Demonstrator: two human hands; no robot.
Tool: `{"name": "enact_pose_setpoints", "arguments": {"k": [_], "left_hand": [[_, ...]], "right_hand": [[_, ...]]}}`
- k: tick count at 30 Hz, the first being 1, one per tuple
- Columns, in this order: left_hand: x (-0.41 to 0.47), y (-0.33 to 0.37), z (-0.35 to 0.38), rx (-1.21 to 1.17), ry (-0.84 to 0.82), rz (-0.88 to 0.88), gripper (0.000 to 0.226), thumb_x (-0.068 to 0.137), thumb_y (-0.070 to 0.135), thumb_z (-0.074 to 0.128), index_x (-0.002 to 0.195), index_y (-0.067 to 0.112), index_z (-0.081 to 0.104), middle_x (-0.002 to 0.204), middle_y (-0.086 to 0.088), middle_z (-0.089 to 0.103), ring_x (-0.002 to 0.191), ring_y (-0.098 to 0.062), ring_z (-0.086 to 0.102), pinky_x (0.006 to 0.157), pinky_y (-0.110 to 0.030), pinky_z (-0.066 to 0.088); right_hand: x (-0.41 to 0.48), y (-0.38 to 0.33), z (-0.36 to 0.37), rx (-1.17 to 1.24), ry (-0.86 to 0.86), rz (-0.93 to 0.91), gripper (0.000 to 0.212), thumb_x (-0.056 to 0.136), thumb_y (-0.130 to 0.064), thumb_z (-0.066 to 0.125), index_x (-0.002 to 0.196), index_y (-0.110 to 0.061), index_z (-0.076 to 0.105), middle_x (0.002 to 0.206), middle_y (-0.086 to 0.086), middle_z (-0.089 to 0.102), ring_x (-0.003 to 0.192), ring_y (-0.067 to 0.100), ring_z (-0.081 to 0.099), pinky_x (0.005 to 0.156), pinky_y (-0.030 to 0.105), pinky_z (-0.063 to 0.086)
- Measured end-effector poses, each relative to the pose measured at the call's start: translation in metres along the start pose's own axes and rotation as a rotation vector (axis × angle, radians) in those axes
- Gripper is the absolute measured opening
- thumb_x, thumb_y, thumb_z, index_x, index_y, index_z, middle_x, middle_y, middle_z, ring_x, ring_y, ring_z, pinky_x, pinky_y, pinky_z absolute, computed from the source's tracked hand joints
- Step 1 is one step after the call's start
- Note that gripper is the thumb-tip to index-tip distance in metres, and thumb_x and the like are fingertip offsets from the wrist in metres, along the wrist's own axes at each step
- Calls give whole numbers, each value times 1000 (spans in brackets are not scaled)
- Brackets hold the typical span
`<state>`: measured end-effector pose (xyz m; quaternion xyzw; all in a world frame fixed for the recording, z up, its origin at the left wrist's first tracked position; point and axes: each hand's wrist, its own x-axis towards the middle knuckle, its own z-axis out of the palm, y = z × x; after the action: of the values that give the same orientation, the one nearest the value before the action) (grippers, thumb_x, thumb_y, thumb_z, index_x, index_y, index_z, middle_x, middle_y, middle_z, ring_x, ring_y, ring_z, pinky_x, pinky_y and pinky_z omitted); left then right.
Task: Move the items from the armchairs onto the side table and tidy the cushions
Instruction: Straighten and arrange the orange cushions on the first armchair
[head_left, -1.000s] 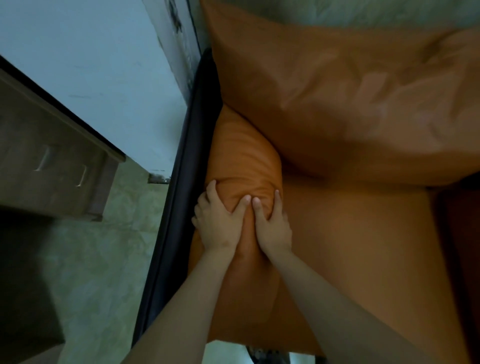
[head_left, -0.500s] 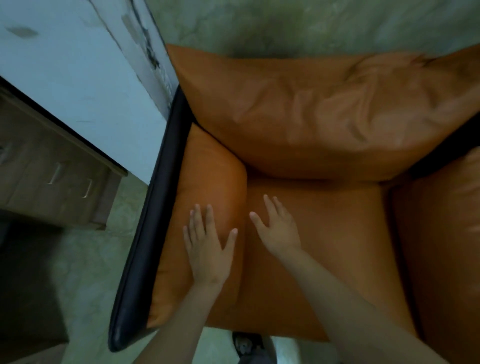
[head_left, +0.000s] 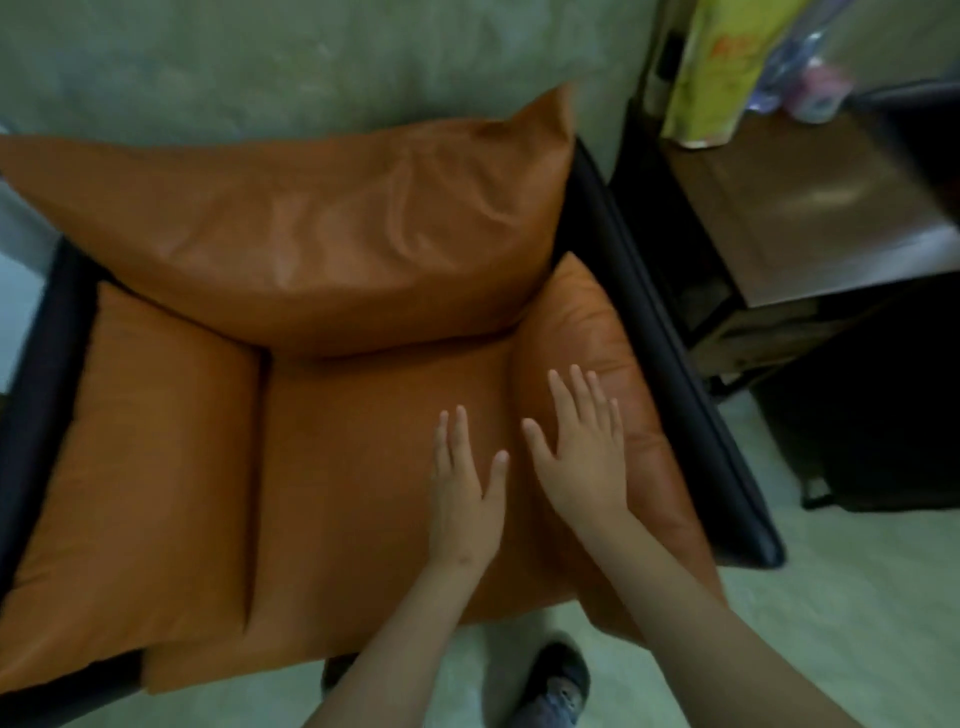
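the black frame (head_left: 675, 332) hems the right arm cushion (head_left: 613, 353) — right hand (head_left: 584, 452) flat on it, left hand (head_left: 462, 499) flat on the seat cushion (head_left: 363, 467), fingers straight.

Dim, soft, slightly blurred wide-angle view, edges smeared.

Armchair (head_left: 675, 374): one, black-framed.

Cushions, orange: four in all.
- one back cushion (head_left: 311, 218)
- one seat cushion (head_left: 363, 467)
- one left side cushion (head_left: 156, 467)
- one right side cushion (head_left: 587, 322)

Hands: left hand (head_left: 465, 499) and right hand (head_left: 584, 457), two counted.

Surface (head_left: 810, 208): one. It carries one yellow pack (head_left: 722, 67). The pink and blue items (head_left: 815, 88) by the pack are too blurred to count.

Shoe (head_left: 558, 680): one plainly seen. A second dark shape near it cannot be confirmed as another.

Dark bulky object (head_left: 883, 415): one.
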<state>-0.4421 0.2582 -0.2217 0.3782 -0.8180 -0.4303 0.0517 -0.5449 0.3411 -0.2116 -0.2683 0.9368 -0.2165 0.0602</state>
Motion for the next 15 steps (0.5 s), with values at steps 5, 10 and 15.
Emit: {"name": "enact_pose_setpoints", "arguments": {"k": [5, 10, 15], "left_hand": [[-20, 49, 64, -189, -122, -124, 77, 91, 60, 38, 150, 37, -5, 160, 9, -9, 147, -15, -1, 114, -36, 15], [-23, 57, 95, -252, -148, -295, 91, 84, 63, 48, 151, 31, -5, 160, 2, -2, 147, -22, 7, 115, -42, 18], [-19, 54, 110, -349, -206, -417, 103, 80, 57, 62, 152, 26, -5, 159, -1, 5, 145, -21, 14, 112, -34, 19]], "right_hand": [[-24, 72, -30, -34, -70, 81, 67, 95, -46, 43, 151, -26, 12, 160, 0, 7, 146, 15, -5, 117, 34, -3], [-53, 108, -22, 64, -195, 113, 72, 94, -52, 39, 151, -28, 1, 160, -2, 1, 146, 14, -3, 119, 36, 6], [-55, 115, -16, 145, -185, 119, 74, 89, -58, 38, 150, -35, 5, 160, -6, 7, 146, 15, 3, 113, 48, 28]]}}
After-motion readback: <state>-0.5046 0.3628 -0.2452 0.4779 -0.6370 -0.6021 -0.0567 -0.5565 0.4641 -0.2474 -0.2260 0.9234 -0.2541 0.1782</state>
